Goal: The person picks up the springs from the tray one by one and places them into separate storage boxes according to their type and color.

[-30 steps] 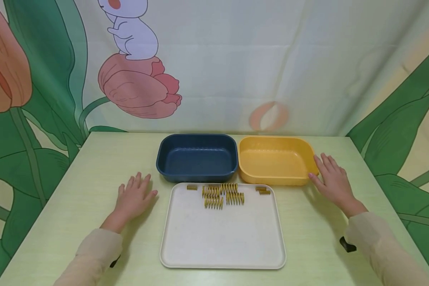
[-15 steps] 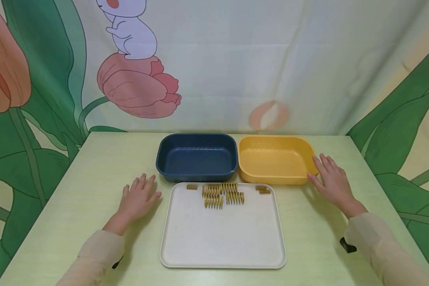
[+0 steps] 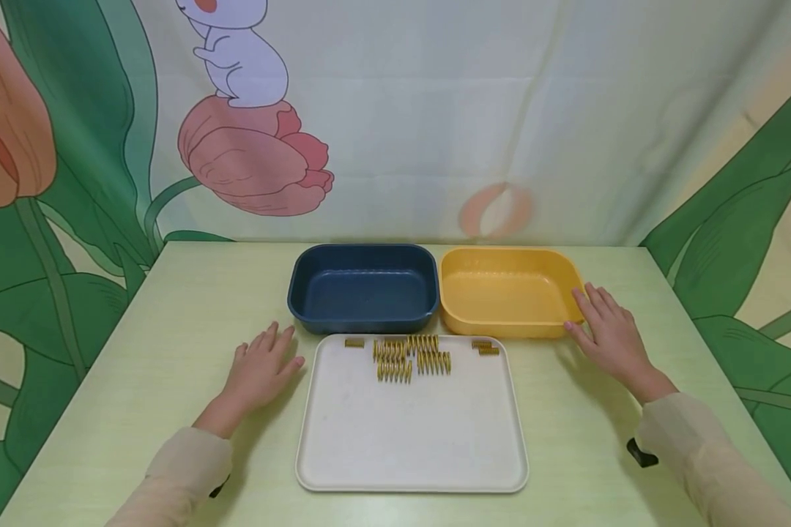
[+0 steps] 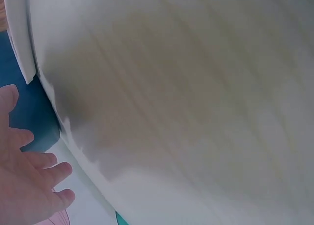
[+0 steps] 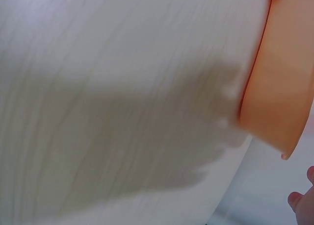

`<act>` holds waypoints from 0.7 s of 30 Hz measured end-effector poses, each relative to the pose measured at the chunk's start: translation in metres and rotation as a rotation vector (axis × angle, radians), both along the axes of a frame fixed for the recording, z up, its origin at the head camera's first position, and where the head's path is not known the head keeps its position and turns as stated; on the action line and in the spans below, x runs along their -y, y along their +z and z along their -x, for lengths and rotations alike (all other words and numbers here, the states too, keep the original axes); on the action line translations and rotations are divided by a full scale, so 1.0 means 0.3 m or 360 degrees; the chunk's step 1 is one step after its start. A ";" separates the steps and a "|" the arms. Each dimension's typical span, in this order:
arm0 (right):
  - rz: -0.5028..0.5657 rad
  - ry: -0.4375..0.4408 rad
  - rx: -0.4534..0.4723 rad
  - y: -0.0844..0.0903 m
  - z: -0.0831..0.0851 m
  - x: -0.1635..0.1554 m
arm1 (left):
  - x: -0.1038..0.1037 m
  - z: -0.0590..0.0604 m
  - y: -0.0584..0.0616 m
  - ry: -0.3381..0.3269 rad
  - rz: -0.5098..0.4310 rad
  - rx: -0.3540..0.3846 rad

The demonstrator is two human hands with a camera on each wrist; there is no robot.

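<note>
On the tabletop [image 3: 171, 315], the left hand [image 3: 258, 369] lies flat, fingers spread, beside a white tray [image 3: 409, 439] holding small gold springs [image 3: 411, 357]. Behind it sit an empty blue tub [image 3: 362, 289] and empty yellow tub [image 3: 507, 293], whose corner the flat, spread right hand [image 3: 608, 333] touches.

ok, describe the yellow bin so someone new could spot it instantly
On the green table, two bins sit side by side behind the white tray. The yellow bin is the right one, next to the right hand. Its neighbour, the blue bin, is dark; both look empty.
</note>
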State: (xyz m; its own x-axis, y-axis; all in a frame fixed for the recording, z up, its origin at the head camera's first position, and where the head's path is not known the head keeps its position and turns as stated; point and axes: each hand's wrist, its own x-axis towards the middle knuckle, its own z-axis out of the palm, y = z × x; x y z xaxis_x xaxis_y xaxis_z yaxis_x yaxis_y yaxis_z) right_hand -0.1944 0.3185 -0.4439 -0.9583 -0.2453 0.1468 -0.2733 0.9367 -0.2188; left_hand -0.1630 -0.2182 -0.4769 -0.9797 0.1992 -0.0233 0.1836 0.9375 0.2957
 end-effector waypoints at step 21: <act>0.0017 0.0083 -0.0137 -0.019 -0.011 0.025 | -0.023 -0.014 -0.011 -0.0106 -0.0111 -0.0122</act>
